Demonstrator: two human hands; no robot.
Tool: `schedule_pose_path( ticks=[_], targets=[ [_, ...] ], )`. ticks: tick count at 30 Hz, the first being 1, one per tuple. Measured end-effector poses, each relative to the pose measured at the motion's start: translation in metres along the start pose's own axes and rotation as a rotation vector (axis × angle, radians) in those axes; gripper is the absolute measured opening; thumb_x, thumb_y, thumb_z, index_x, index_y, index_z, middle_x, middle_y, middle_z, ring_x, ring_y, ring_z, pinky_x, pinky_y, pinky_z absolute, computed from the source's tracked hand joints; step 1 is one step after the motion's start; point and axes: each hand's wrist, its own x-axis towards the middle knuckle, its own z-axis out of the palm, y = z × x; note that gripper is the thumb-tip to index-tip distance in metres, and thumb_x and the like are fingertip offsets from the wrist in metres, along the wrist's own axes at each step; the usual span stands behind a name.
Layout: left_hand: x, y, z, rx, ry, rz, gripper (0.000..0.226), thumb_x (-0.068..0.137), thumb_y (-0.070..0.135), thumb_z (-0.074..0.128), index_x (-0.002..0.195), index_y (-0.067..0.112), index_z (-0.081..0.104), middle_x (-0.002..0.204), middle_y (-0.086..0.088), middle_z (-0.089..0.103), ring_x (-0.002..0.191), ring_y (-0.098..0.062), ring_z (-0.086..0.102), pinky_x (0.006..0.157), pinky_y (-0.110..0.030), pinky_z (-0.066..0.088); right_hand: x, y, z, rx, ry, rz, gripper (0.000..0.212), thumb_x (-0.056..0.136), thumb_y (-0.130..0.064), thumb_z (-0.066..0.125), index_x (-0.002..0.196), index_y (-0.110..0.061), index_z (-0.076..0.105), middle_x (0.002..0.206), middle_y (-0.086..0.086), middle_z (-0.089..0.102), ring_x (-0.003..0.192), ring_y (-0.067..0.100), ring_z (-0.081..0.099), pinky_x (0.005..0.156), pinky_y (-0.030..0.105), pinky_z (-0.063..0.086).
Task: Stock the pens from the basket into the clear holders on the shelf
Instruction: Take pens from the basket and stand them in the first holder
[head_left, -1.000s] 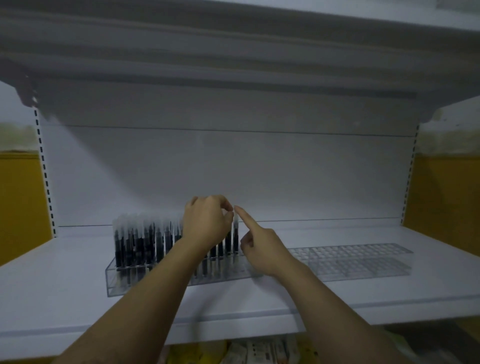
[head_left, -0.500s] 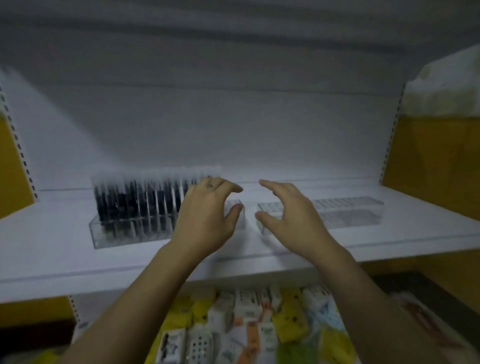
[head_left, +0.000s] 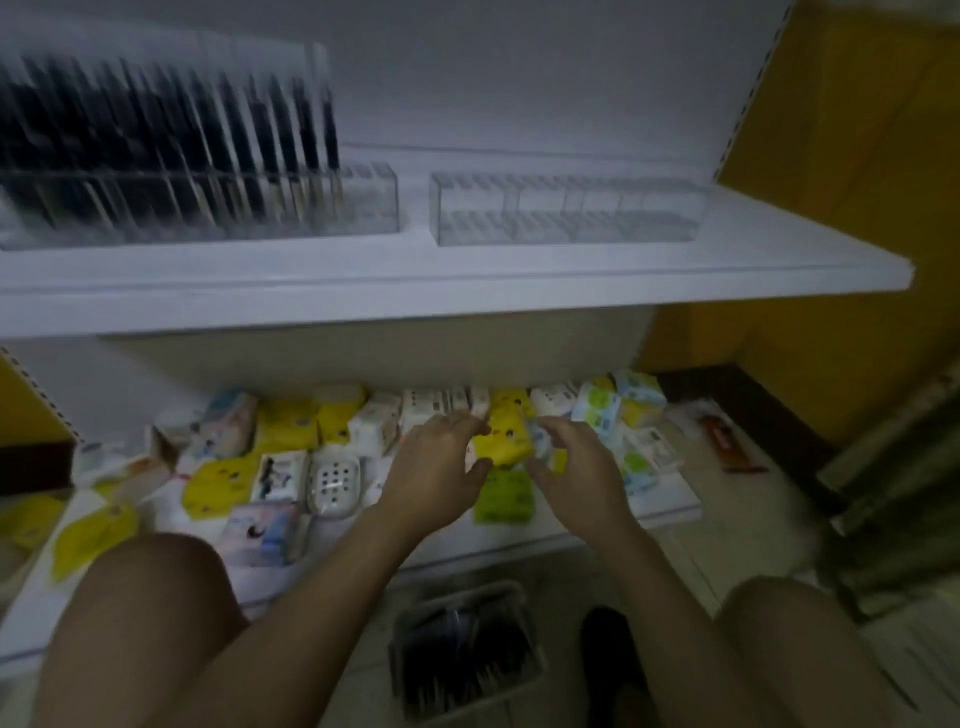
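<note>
Both the left hand (head_left: 436, 467) and the right hand (head_left: 576, 467) hover with fingers (head_left: 457, 426) loosely spread, holding nothing, over the packets (head_left: 506, 441) on the lower shelf (head_left: 670, 501); the pens (head_left: 457, 665) lie in the basket (head_left: 532, 644) on the floor (head_left: 691, 561) below. The next reach should go down there: take a small bunch, tips aligned, and fill the last free slots of the left holder (head_left: 363, 208), 1 pen each, before the empty right holder (head_left: 566, 215).

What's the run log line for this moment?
left hand: open, empty, near lower-shelf packets | right hand: same | left holder: mostly filled with pens | right holder: empty | basket: on floor, holds pens
</note>
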Motion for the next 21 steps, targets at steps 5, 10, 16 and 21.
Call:
schedule_pose_path(
  ticks=[5, 10, 16, 21],
  targets=[
    [-0.028, -0.024, 0.064, -0.035, -0.203, -0.156, 0.042, 0.091, 0.035, 0.059, 0.131, 0.023, 0.053, 0.134, 0.002, 0.055, 0.121, -0.018, 0.051, 0.099, -0.031, 0.041, -0.033, 0.056, 0.044, -0.010, -0.159, 0.149, 0.046, 0.089, -0.021, 0.067, 0.132, -0.018, 0.053, 0.127, 0.008, 0.054, 0.113, 0.025, 0.056, 0.088, 0.031, 0.046],
    [-0.062, -0.053, 0.120, -0.080, -0.362, -0.314, 0.031, 0.088, 0.032, 0.060, 0.116, 0.020, 0.062, 0.119, -0.002, 0.062, 0.107, -0.024, 0.059, 0.089, -0.034, 0.049, -0.052, 0.098, 0.089, -0.063, -0.319, 0.278, 0.034, 0.088, -0.022, 0.065, 0.121, -0.015, 0.060, 0.115, 0.008, 0.059, 0.105, 0.027, 0.057, 0.085, 0.031, 0.043],
    [-0.094, -0.082, 0.178, -0.090, -0.551, -0.512, 0.017, 0.088, 0.029, 0.056, 0.098, 0.018, 0.064, 0.101, -0.003, 0.067, 0.089, -0.024, 0.063, 0.073, -0.029, 0.052, -0.060, 0.146, 0.132, -0.111, -0.613, 0.322, 0.037, 0.097, -0.023, 0.052, 0.131, -0.010, 0.052, 0.129, 0.014, 0.056, 0.109, 0.025, 0.055, 0.081, 0.023, 0.039],
    [-0.103, -0.098, 0.229, -0.155, -0.696, -0.609, 0.032, 0.091, 0.025, 0.057, 0.120, 0.013, 0.059, 0.117, -0.008, 0.061, 0.101, -0.022, 0.059, 0.078, -0.026, 0.047, -0.060, 0.185, 0.154, -0.202, -0.822, 0.445, 0.010, 0.096, -0.017, 0.051, 0.105, -0.017, 0.053, 0.077, 0.001, 0.045, 0.057, 0.006, 0.039, 0.048, 0.011, 0.030]
  ],
)
